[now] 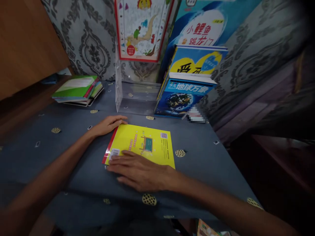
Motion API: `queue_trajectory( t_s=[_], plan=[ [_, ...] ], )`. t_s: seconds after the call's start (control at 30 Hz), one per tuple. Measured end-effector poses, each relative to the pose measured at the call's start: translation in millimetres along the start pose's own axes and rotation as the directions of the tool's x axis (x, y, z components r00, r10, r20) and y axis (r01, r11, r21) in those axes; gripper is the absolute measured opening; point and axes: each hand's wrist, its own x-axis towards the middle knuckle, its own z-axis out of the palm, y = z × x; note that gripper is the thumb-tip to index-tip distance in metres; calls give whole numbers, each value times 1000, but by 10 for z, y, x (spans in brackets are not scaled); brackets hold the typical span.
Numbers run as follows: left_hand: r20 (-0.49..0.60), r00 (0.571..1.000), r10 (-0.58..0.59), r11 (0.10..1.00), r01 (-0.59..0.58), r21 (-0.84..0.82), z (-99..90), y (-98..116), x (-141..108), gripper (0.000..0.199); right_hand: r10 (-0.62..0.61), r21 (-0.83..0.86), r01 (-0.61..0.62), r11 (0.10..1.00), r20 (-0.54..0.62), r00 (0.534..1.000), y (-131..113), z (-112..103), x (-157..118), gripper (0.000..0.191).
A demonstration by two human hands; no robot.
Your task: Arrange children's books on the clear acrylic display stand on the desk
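Lying with its fingers a little spread, the right hand (140, 172) covers the lower edge of the yellow book (159, 147), at the centre of the frame. The left hand (108, 125), loosely opened, touches its upper left corner. Under them is a grey-blue cloth (201, 164). Above, a clear rack (118, 98) holds upright books (184, 98); in the upper left lies a book stack (76, 89). At the bottom right, a dim printed thing (206, 228) is perhaps another book.

This looks like a room in a home. Grey damask-patterned wall covering (91, 52) rises behind a blue-grey cloth (201, 160) with yellow spotted prints, where a clear plastic rack (118, 88) displays colourful illustrated books (180, 100).
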Motion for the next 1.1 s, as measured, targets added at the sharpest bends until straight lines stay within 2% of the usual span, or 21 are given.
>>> queue_trajectory(
  t_s=[0.13,0.33,0.53,0.67,0.77,0.93,1.1],
  plan=[
    [-27,1000,13,1000,-14,-24,20,4,-10,61,-56,-7,56,998,62,997,16,124,266,44],
    [-88,996,22,999,-25,-37,33,60,-31,62,24,-16,-23,1000,87,996,301,131,451,47],
    [-140,990,-29,974,-3,-228,46,11,-34,74,147,-67,-145,987,32,989,707,21,605,46],
    [-157,984,-78,943,22,-333,49,-25,-28,70,165,-89,-167,982,-27,986,905,-50,654,44],
    [-159,983,-96,935,35,-352,50,-27,-24,69,160,-110,-165,980,-52,986,958,-44,651,43],
    [-191,975,-111,956,52,-290,64,-2,-26,74,178,-144,-185,972,-63,982,962,-12,539,46],
    [-201,975,-99,969,48,-243,78,47,-38,77,315,-144,-320,936,-58,947,953,-93,197,52]
  ],
)
